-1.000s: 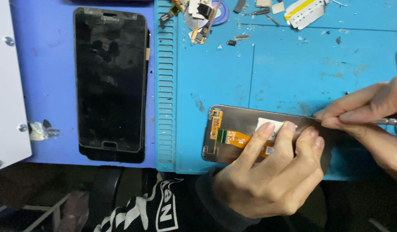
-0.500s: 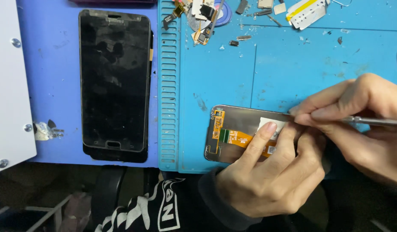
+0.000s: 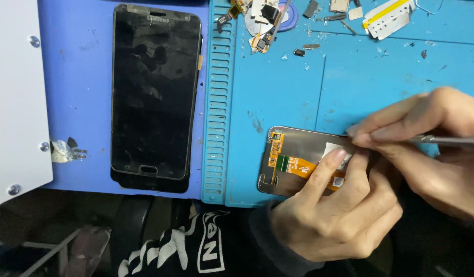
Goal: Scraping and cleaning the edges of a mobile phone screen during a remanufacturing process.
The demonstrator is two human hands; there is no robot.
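This was a phone repair bench in a small workshop. A blue mat (image 3: pixel 278 102) with a ribbed tray strip covered the table, strewn at its far edge with loose parts (image 3: pixel 267 23): flex cables, small screws, bits of tape. A black phone (image 3: pixel 152 92) lay face up at the left, and a bare screen panel (image 3: pixel 298 159) with an orange flex cable (image 3: pixel 298 166) lay near the front edge.

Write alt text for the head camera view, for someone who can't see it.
The person's left hand presses down a grey phone screen panel with an orange flex cable on a blue work mat, while the right hand holds a thin metal tool at its top edge. A black smartphone lies to the left, small loose parts at the top.
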